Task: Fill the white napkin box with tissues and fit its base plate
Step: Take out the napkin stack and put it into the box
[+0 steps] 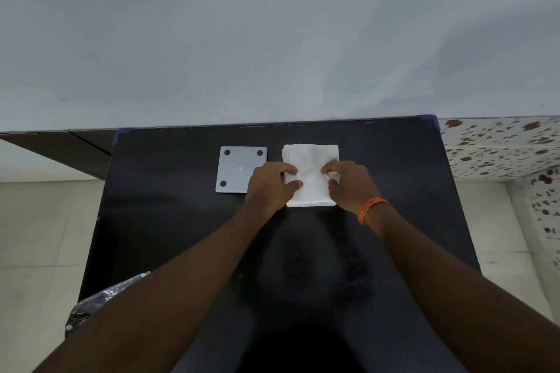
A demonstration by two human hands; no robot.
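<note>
A square stack of white tissues (310, 160) lies on the black table (181, 221), right of the middle near the far edge. My left hand (271, 183) grips the stack's left side, thumb on top. My right hand (348, 183), with an orange thread band on its wrist, grips the right side, fingers curled over the edge. Left of the stack lies a grey-white square base plate (235, 171) with round dark pads at its corners; my left hand covers its near right corner. I see no napkin box body.
A pale wall (272, 39) rises right behind the table's far edge. A crinkled plastic bag (91, 306) sits at the table's near left edge. Floral tiles (500, 148) show at the right, pale floor tiles at the left.
</note>
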